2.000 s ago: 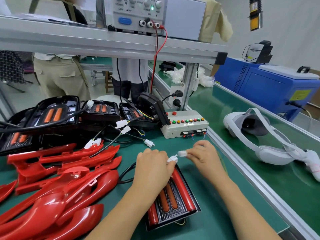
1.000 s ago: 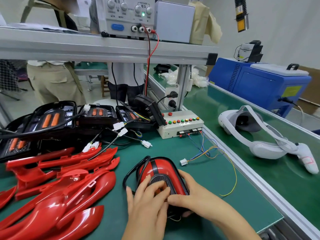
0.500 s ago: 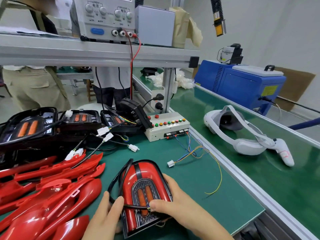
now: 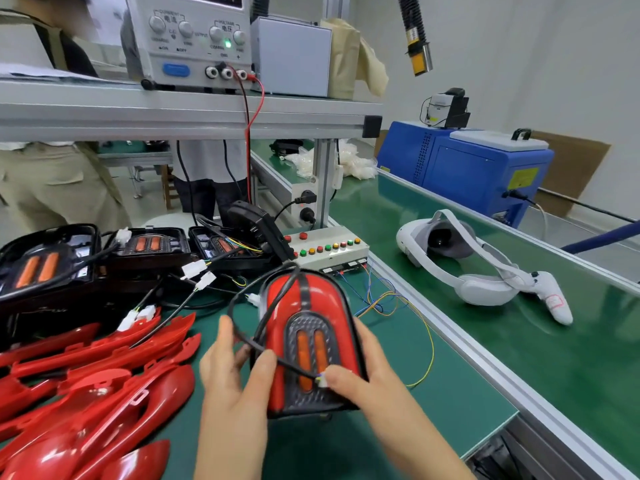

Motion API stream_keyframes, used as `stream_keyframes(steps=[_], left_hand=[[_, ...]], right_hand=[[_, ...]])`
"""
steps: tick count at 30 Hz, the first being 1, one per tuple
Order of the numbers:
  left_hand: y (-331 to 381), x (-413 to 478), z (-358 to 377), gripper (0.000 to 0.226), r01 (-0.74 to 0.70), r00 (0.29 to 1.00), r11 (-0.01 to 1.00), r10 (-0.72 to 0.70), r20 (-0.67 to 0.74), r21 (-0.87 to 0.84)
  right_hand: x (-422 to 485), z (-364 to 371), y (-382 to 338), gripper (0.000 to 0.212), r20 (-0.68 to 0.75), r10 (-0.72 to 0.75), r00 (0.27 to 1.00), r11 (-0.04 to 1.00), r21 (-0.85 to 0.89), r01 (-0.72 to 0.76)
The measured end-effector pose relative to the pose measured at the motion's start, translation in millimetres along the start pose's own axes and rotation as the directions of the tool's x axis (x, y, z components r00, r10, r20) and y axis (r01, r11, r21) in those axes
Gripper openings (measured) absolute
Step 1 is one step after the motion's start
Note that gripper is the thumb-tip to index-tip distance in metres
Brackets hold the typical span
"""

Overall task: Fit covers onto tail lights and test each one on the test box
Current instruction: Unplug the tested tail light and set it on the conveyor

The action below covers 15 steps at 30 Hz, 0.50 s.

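We see the tail light held between both hands over the green surface, its rounded end pointing away. The left hand grips its left edge. Its thumb curls onto the face over a black cable that loops out to the left and back across the rounded end. The right hand wraps the right edge, fingers behind it, and the thumb pins a small white connector against the face. The light has a glossy red cover with a black rib down the middle. Set into it is a black honeycomb panel with two orange strips.

Just left of the fingers lies a heap of red covers, and beyond those are black uncovered lights with white plugs. Straight beyond the fingers stands the pale test box with rows of red, green and yellow buttons. Coloured wires trail from it over the surface to the right of the fingers. Above, a metal shelf carries a power supply with a green lamp lit.

Further right of the fingers, a green conveyor belt bears a white headset. A blue machine stands beyond it against pale walls.
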<state>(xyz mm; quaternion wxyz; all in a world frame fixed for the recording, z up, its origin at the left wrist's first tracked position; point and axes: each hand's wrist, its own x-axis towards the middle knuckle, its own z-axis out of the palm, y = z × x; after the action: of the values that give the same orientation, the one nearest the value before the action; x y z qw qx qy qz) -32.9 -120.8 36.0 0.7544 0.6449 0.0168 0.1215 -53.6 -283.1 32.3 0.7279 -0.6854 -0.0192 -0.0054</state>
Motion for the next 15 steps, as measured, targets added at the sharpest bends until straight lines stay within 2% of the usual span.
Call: stream_keyframes(steps=[3,5,7,9,12,15], left_hand=[[8.7,5.4,35.1,0.06,-0.001,0.993,0.999,0.006,0.117,-0.045],[13.7,9.0,60.7,0.066,0.012,0.964,1.0,-0.005,0.267,-0.026],[16.1,12.2,86.8,0.078,0.046,0.897,0.999,-0.046,0.439,0.012],[15.2,15.4,112.9,0.078,0.078,0.821,0.995,-0.102,0.561,0.068],[14.0,16.5,151.5,0.074,0.036,0.765,0.989,-0.12,0.633,0.143],[9.5,13.5,185.9,0.07,-0.058,0.721,0.971,-0.12,0.683,0.232]], right_hand=[[-6.0,-18.3,-5.7,0.079,-0.177,-0.048,0.983,0.997,0.056,0.059],[-11.8,-33.6,-9.0,0.076,-0.292,-0.065,0.954,0.994,0.069,0.089],[-17.2,-49.7,-11.6,0.073,-0.398,-0.093,0.913,0.99,0.064,0.129],[-19.8,-66.6,-12.7,0.064,-0.506,-0.119,0.854,0.982,0.068,0.177],[-19.2,-93.1,-10.6,0.047,-0.638,-0.13,0.759,0.975,0.056,0.214],[-17.0,-117.0,-7.3,0.039,-0.718,-0.122,0.685,0.973,0.052,0.227]])
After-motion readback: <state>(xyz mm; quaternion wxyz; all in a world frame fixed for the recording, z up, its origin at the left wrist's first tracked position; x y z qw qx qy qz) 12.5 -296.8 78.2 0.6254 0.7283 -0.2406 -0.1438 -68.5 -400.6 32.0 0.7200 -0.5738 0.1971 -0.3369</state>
